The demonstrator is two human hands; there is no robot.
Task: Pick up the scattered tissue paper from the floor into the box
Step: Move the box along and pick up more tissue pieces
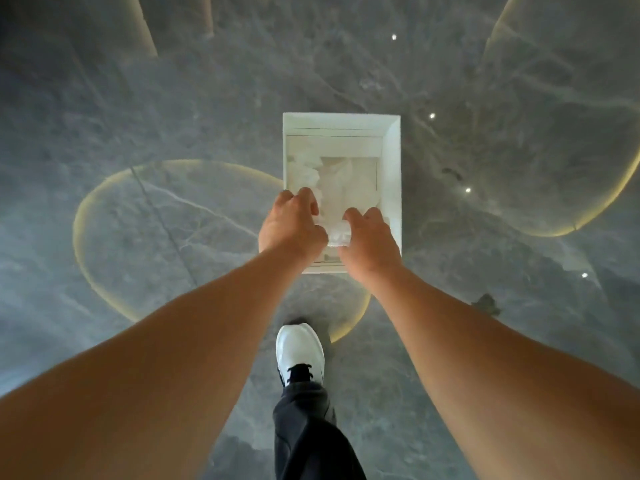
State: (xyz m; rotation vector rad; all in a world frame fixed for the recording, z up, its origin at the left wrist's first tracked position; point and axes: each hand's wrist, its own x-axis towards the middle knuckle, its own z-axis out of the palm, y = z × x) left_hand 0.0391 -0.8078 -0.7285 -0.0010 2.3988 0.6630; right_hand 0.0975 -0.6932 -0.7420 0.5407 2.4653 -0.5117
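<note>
White box point(393, 174) on grey floor point(138, 237), open on top. Crumpled tissue paper point(332, 181) inside box, more bunched at near end between both hands. Left hand point(294, 226) over near left edge of box, fingers curled on tissue. Right hand point(370, 240) over near right edge, fingers curled on same tissue bunch. White shoe point(299, 351) on floor just behind box.
</note>
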